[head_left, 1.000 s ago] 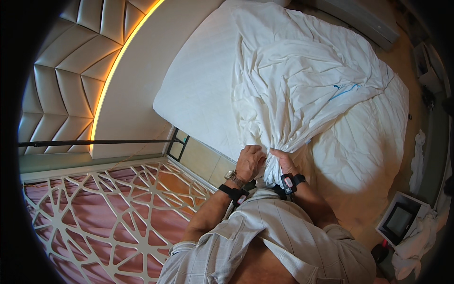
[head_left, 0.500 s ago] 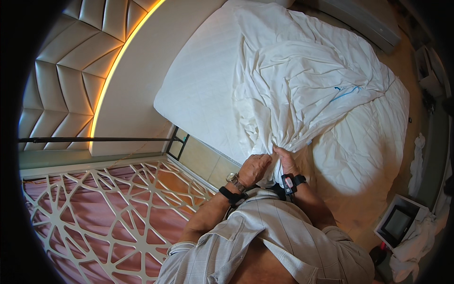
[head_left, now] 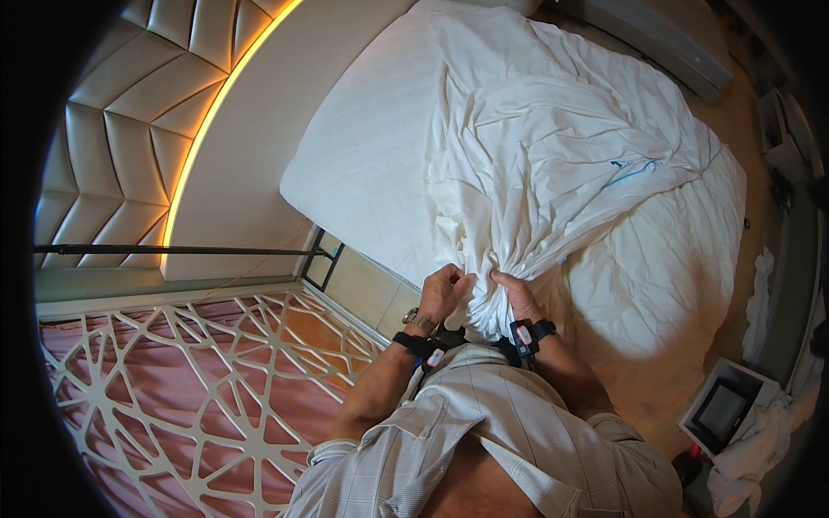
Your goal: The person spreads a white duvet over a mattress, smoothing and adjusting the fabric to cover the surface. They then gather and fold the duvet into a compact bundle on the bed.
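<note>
A crumpled white duvet cover point(head_left: 553, 147) spreads over the bed, its near edge gathered into folds close to my body. My left hand point(head_left: 445, 292) is closed on the gathered fabric at its left side. On the other side of the same bunch, my right hand point(head_left: 518, 296) grips the cloth with its thumb pointing inward. A white duvet point(head_left: 643, 276) lies puffed beside the cover at the right and hangs over the bed's edge. Blue ties point(head_left: 630, 173) rest on the folds. The white mattress point(head_left: 371, 155) lies bare at the left.
A white lattice screen point(head_left: 250, 432) with pink cloth behind it stands at my left, below a black rail point(head_left: 190, 250). A padded headboard wall point(head_left: 129, 138) rises beyond. At the lower right are a white box with a dark panel point(head_left: 725, 406) and heaped white cloth point(head_left: 751, 457).
My left hand has moved a little left and away from my right hand, widening the gathered cloth between them. My right hand has shifted slightly.
</note>
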{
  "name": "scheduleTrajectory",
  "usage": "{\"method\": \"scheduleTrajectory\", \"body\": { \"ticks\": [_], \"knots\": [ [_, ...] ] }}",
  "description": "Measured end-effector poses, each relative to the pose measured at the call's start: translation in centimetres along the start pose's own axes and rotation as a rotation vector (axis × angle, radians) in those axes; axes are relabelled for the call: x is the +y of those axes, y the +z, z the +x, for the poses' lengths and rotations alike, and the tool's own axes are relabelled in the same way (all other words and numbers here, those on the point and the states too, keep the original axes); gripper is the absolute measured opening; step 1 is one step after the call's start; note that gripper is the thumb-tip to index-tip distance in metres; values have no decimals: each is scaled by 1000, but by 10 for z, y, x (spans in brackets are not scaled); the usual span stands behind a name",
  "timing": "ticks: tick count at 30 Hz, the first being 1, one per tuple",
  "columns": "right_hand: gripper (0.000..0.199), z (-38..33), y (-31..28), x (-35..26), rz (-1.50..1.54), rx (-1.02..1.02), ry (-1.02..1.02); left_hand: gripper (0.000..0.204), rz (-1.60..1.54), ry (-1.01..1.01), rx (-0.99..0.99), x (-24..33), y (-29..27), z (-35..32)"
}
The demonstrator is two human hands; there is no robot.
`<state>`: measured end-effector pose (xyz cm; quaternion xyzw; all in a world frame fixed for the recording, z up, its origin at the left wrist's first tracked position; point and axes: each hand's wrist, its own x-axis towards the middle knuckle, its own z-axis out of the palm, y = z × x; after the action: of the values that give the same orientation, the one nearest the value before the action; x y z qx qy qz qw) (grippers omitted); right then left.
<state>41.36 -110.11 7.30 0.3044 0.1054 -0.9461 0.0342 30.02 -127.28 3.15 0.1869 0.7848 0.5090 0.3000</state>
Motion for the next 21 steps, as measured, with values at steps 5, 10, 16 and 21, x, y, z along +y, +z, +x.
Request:
{"method": "scheduleTrajectory", "body": {
  "ticks": [5,10,16,21],
  "knots": [
    [41,4,3,0,93,22,-15,40,114,-237,20,45,-12,-12],
    [41,5,5,1,79,-9,-28,44,8,-344,9,54,-16,-20],
    [41,20,-19,11,88,-28,-21,36,-182,-80,28,29,-5,-23],
    [40,25,-35,17,92,-18,-30,29,83,274,17,37,-3,-21]
  ]
}}
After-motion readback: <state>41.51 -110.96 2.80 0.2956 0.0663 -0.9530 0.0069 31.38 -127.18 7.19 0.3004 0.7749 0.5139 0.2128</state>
